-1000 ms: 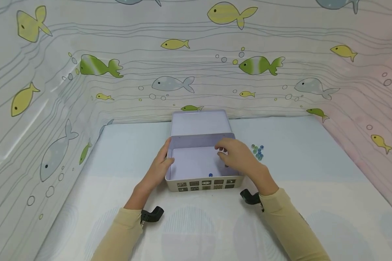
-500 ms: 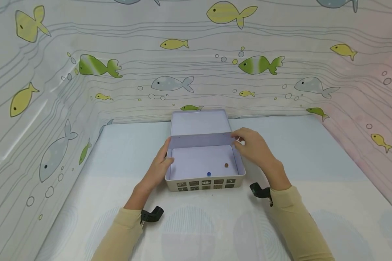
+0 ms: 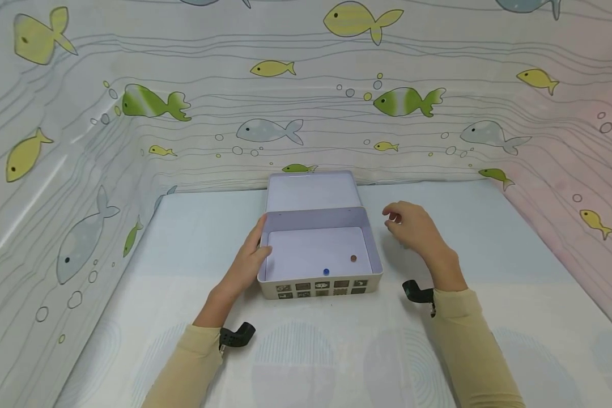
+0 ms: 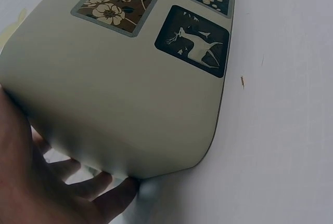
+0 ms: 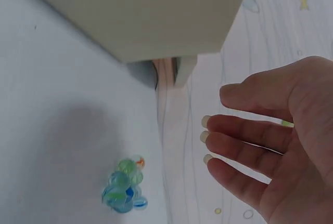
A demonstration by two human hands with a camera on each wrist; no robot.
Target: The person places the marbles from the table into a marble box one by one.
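Two bare hands work around an open tin box [image 3: 318, 258] that sits in the middle of a pale blue surface [image 3: 489, 255]. The box is shallow and rectangular, its hinged lid [image 3: 312, 191] tipped back away from the person, and a row of small dark picture squares decorates its near wall. The left hand [image 3: 247, 263] rests against the box's left wall, thumb hooked over the rim and fingers [image 4: 83, 185] lying relaxed along the outside and tucked under the bottom edge, as the left wrist view shows. Inside the box lie a blue marble [image 3: 326, 272] near the front wall and a brown marble [image 3: 353, 258] a little to its right, apart from each other. The right hand [image 3: 413, 226] hovers just to the right of the box, near its back corner, touching nothing; its fingers [image 5: 244, 143] are loosely spread, slightly bent, and hold nothing. Below that hand, in the right wrist view, a small heap of green and blue glass marbles [image 5: 125, 185] sits on the surface, near the box but clear of it. A curtain printed with yellow, green and grey fish [image 3: 408, 102] hangs round the surface on three sides. Both arms wear tan sleeves.
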